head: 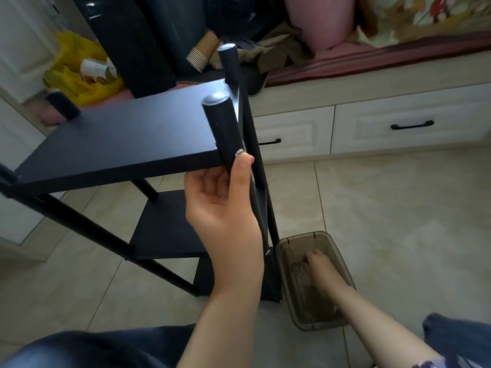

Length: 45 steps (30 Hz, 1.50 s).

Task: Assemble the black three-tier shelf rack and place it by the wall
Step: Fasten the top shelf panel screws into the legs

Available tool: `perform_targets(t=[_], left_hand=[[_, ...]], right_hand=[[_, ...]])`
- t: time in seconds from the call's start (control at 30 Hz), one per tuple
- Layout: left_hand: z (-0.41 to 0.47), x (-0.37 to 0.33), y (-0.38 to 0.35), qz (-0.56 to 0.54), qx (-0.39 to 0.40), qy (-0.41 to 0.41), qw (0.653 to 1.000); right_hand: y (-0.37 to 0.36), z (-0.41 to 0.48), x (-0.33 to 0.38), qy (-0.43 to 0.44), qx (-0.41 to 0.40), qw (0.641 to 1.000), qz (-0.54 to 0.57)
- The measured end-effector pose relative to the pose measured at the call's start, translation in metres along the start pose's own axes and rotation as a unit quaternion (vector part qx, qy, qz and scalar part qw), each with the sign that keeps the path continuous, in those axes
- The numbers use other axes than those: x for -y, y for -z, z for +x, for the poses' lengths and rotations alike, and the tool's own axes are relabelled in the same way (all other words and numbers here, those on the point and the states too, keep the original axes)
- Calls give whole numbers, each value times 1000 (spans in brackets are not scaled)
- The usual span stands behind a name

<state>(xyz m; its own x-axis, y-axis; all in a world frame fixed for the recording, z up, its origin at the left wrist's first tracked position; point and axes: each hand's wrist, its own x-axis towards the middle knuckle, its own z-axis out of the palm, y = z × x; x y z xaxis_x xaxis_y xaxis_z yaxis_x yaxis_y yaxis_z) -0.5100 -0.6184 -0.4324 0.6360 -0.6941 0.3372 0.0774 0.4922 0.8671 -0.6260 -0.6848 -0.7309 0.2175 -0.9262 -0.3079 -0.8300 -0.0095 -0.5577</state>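
Floor: pale beige glossy tiles with thin grout lines, lit by soft daylight. Far side: a low built-in seat unit with a light wood-grain top edge and white panelled drawers below. Black bar handle on the right drawer, another on the left drawer. Dark red cushion pad along the seat top, with a pink pillow and a floral pillow on it. Brownish cloth heaped at the pad's left end, beside a stack of paper cups. Yellow plastic bag further left. White cabinet panel at the left edge of view.
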Motion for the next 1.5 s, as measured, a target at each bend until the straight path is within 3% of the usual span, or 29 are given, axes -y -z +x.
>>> perform_targets(t=[0.1, 0.2, 0.37, 0.5, 0.6, 0.7, 0.77, 0.83, 0.97, 1.03, 1.17, 1.37, 1.5], left_hand=[[-4, -10, -1, 27, -1, 24, 999], [2, -17, 2, 109, 3, 41, 993], [17, -30, 8, 306, 49, 27, 950], [27, -43, 10, 492, 60, 0, 869], [34, -55, 10, 593, 50, -100, 797], [40, -65, 8, 623, 56, -219, 749], [47, -68, 8, 630, 79, -298, 712], [60, -69, 8, 636, 130, -322, 689], [84, -72, 12, 578, 283, -192, 741], [90, -70, 15, 567, 315, -176, 740], [95, -69, 19, 595, 315, -209, 710], [131, -73, 36, 572, 311, -191, 734], [172, -89, 52, 535, 300, -130, 779]], right_hand=[[23, -8, 28, 4, -117, 982, 151], [58, -19, 72, 12, -219, 922, 320], [119, -46, 142, 55, -249, 821, 511], [152, -64, 176, 55, -236, 751, 614], [160, -72, 190, 51, -209, 742, 635], [159, -74, 197, 75, -177, 750, 633], [158, -73, 201, 93, -160, 753, 631], [158, -71, 203, 100, -152, 752, 633], [153, -67, 212, 98, -118, 755, 637], [148, -65, 219, 111, -142, 765, 619], [143, -60, 229, 133, -183, 753, 619], [139, -48, 262, 162, -204, 751, 607], [144, -27, 304, 184, -208, 754, 595]])
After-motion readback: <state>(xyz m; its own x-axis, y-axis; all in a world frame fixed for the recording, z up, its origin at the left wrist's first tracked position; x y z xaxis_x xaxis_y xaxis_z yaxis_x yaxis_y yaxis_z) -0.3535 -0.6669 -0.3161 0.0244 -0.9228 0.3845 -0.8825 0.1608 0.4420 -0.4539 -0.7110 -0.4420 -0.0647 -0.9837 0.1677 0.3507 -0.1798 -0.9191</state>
